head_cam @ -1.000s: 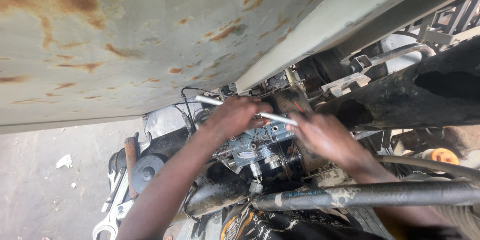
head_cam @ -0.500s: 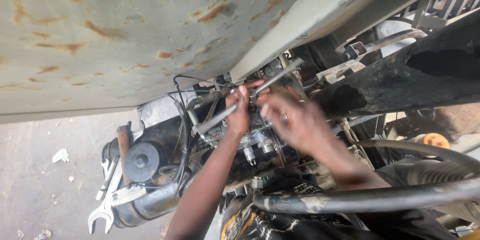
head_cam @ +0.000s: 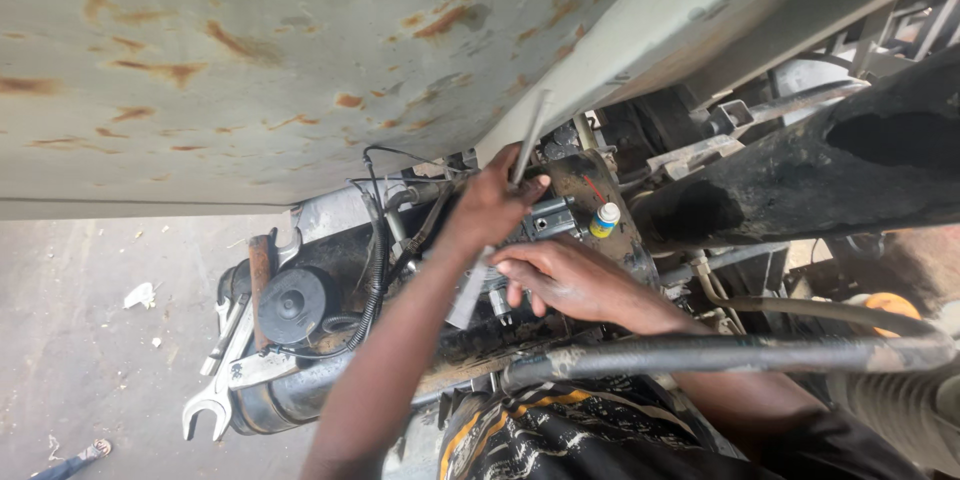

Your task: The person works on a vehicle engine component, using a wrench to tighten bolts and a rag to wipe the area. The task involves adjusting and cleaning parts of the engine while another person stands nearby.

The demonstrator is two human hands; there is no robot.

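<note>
While left hand (head_cam: 497,202) grips wrench (head_cam: 527,140), panel crowds

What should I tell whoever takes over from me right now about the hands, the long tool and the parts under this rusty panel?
Left hand: shut on the long metal tool, which runs steeply from near the rusty panel down to the engine parts.
Right hand: fingers curled at the grey metal block below the tool; whether it grips anything cannot be told.
Nearby: a small bottle stands upright right of the block; open-ended spanners lie on the round black housing to the left.
Done: tool seated among the parts.
Left: cannot be judged; the fastener itself is hidden by the hands.
</note>
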